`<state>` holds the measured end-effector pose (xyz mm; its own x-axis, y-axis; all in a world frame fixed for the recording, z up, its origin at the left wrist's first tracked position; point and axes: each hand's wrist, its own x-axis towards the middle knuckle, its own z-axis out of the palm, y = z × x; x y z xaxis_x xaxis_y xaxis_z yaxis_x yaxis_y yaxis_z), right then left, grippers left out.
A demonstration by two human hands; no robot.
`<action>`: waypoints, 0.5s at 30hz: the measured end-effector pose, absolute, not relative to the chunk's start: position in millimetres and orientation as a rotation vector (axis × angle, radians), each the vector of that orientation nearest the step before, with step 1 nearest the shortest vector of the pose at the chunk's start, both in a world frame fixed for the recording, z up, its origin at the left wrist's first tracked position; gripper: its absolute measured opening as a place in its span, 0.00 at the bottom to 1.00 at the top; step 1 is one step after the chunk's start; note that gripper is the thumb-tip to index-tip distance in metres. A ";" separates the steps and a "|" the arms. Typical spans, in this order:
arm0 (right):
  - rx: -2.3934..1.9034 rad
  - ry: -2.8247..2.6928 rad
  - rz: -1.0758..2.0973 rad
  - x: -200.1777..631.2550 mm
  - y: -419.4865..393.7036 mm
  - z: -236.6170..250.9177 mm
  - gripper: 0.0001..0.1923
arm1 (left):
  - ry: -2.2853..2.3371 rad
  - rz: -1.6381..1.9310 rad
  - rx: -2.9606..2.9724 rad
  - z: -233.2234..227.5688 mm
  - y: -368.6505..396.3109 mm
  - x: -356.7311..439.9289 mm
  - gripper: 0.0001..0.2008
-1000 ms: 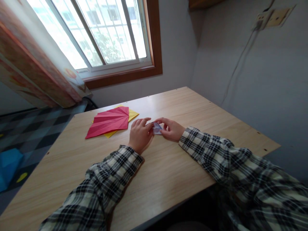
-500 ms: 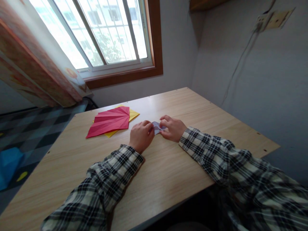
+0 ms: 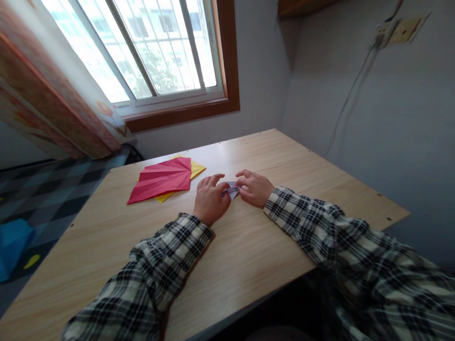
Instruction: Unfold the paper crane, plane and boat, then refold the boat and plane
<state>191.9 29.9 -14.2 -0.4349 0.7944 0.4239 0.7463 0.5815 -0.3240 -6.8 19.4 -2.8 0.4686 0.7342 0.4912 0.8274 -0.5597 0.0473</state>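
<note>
A small folded piece of pale purple paper [image 3: 232, 193] lies between my hands over the middle of the table. My left hand [image 3: 212, 199] grips its left side with thumb and fingertips, the index finger raised a little. On the right side, my right hand [image 3: 256, 189] pinches the paper, its fingers bent over the edge. Parts of the paper are hidden beneath the fingers of both hands. To the left, a creased red paper [image 3: 165, 176] with fan-like folds rests on top of yellow paper [image 3: 198, 169].
The wooden table [image 3: 284, 237] ends at a corner on the right. Behind it are a window [image 3: 159, 57] and a patterned curtain [image 3: 53, 85]. A blue object [image 3: 14, 241] sits low at the left over a checked surface. A cord [image 3: 350, 99] hangs from a wall socket.
My left hand has shifted slightly right, and its index finger has lifted and stretched out. The paper's visible folds have changed shape. My right hand stays almost in place.
</note>
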 end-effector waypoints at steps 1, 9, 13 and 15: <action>-1.203 -2.282 0.112 191.9 31.2 -14.6 0.10 | -1.356 -0.700 -2.530 -2.7 19.1 -6.1 0.08; -1.157 -2.296 0.103 189.3 32.1 -17.6 0.10 | -1.342 -0.720 -2.591 -4.4 19.7 -5.0 0.07; -1.166 -2.331 0.090 183.9 28.8 -17.7 0.11 | -1.321 -0.778 -2.615 -7.7 22.2 -6.2 0.06; -1.182 -2.333 0.081 181.5 26.8 -16.8 0.12 | -1.314 -0.795 -2.622 -8.7 23.2 -6.3 0.05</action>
<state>181.5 26.8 -16.8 -0.4847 0.7669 0.4207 0.7358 0.6175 -0.2780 -6.3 23.2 -8.7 0.4904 0.7176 0.4946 0.7710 -0.6218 0.1376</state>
